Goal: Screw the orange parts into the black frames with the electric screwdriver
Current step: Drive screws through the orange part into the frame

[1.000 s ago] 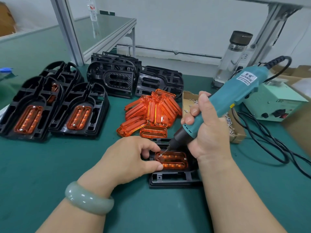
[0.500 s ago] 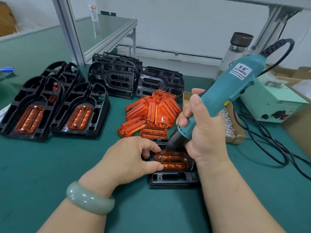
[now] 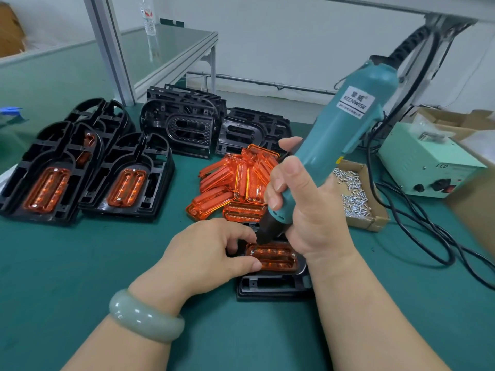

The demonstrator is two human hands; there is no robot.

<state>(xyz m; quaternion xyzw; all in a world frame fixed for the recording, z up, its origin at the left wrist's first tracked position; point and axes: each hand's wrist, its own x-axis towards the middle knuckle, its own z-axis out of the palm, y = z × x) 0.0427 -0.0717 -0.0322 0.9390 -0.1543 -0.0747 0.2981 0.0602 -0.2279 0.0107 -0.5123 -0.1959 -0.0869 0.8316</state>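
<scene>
A black frame point(image 3: 270, 286) lies on the green mat in front of me with an orange part point(image 3: 276, 257) seated in it. My right hand point(image 3: 308, 210) grips the teal electric screwdriver point(image 3: 345, 124), held nearly upright, its dark tip at the orange part's upper left corner. My left hand point(image 3: 203, 253) holds the frame's left side, thumb pressed against the orange part's left end and fingers curled over the frame's top edge. A screw head shows at the part's right end.
A pile of loose orange parts point(image 3: 235, 180) lies behind the frame. Black frames with orange parts fitted point(image 3: 88, 180) sit at left, bare frames point(image 3: 214, 129) at the back. A cardboard tray of screws point(image 3: 356, 196), a pale green power box point(image 3: 426, 162) and cables point(image 3: 428, 236) lie at right.
The screwdriver has tilted up from a slant to nearly upright, with its tip staying at the orange part's upper left corner. My left hand has stayed on the frame.
</scene>
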